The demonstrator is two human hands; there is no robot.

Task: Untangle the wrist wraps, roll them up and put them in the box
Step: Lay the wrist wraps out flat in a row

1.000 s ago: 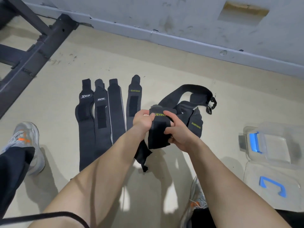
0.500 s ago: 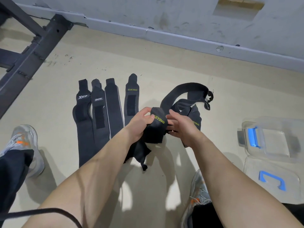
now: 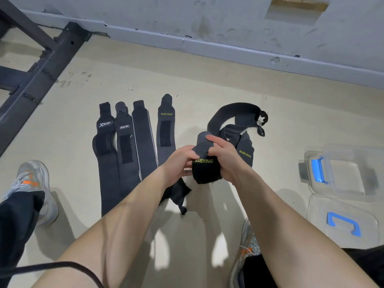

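Note:
Both hands hold one black wrist wrap (image 3: 205, 170) with yellow XUEYING lettering, above the floor at the centre. My left hand (image 3: 179, 161) grips its left side and my right hand (image 3: 225, 153) pinches its top end and right side. A loose tail of it hangs below my left wrist. Behind the hands lies a tangled heap of black wraps and straps (image 3: 239, 123) with a hook. Several straightened wraps (image 3: 133, 146) lie side by side on the floor to the left. The clear plastic box (image 3: 340, 169) with a blue latch stands at the right.
A clear lid with a blue handle (image 3: 342, 225) lies in front of the box. A black metal frame (image 3: 41, 65) crosses the upper left. My shoes sit at lower left (image 3: 35, 183) and bottom centre-right (image 3: 247, 246). The grey wall runs along the back.
The held wrap has been turned between my hands, so its XUEYING label now faces me and its end sticks up under my right thumb. The wraps on the floor have not moved.

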